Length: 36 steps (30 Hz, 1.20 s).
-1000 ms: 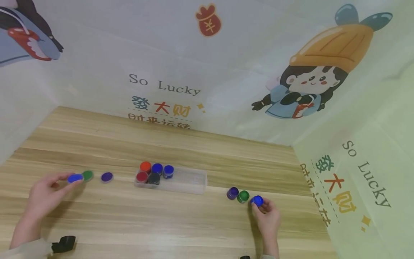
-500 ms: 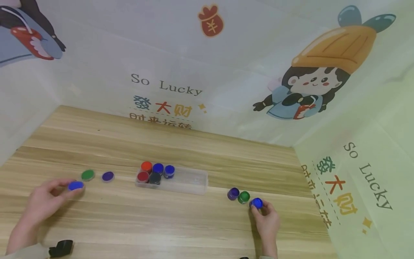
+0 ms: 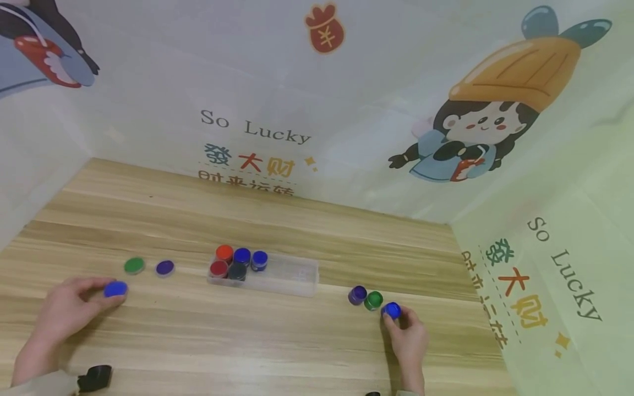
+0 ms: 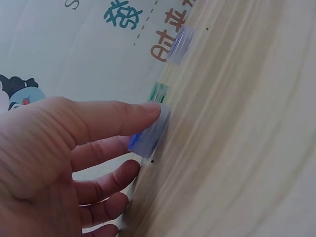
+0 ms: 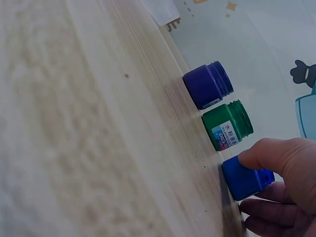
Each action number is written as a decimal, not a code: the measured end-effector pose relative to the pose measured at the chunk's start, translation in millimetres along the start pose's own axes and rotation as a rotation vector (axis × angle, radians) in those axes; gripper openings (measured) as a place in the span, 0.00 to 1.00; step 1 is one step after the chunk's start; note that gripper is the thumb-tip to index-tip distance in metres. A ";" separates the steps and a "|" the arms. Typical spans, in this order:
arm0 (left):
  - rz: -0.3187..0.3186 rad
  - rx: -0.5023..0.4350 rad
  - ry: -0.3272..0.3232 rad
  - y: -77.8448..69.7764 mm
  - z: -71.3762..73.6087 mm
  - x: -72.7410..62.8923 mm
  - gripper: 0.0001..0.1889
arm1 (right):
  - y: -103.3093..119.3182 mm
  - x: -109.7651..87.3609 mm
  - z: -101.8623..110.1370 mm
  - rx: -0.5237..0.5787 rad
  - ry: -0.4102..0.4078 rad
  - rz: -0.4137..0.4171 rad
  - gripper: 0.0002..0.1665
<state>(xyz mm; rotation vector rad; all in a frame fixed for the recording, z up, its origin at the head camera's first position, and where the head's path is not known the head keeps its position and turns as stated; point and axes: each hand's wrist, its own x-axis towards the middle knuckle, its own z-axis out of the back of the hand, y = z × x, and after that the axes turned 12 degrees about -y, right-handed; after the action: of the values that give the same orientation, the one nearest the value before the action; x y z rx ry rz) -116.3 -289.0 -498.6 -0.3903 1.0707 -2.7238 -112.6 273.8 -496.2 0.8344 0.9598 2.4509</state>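
Holding jar (image 5: pixel 241 178) near "水粉" (prob.) lbl (image 5: pixel 225 136)

On the table (image 3: pixel 267 346), a tray (image 3: pixel 287 275) holds five paint jars (image 3: pixel 242 257); three lids (image 3: pixel 116 289) are left, three uncapped jars (image 3: pixel 373 301) right.

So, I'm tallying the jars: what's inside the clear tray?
The clear tray holds an orange jar, a red jar, a black jar and two blue jars, toward its left end. What lies beneath them is covered and can't be seen.
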 end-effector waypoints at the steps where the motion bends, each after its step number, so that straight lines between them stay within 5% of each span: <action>1: -0.003 0.011 -0.003 -0.3 0.2 0.2 0.27 | 0.0 0.0 -0.1 0.000 0.000 0.002 0.18; 13: -0.054 0.128 0.029 -6.8 4.9 3.9 0.32 | 3.7 -1.3 1.4 0.078 -0.027 -0.002 0.31; 17: -0.088 0.049 -0.036 -20.9 3.9 8.5 0.29 | 14.4 -0.5 -0.3 0.145 -0.183 0.145 0.26; 20: -0.140 -0.071 -0.026 -36.8 -0.1 14.2 0.28 | 28.4 2.2 -4.9 0.198 -0.270 0.291 0.20; 26: -0.272 -0.198 0.114 -69.3 -23.3 28.4 0.35 | 64.5 -1.7 -26.6 0.315 -0.231 0.449 0.13; 32: -0.215 -0.287 0.354 -90.6 -50.9 41.4 0.46 | 97.5 -16.3 -64.9 0.380 -0.123 0.499 0.12; 36: -0.199 -0.286 0.416 -95.9 -65.2 47.1 0.51 | 115.5 -27.4 -88.7 0.381 -0.029 0.538 0.13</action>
<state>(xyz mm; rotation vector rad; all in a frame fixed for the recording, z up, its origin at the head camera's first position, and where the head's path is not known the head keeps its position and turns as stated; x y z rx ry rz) -188.6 -190.8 -470.4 0.0430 1.6169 -2.9062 -164.1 136.1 -477.6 1.4082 1.3622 2.7120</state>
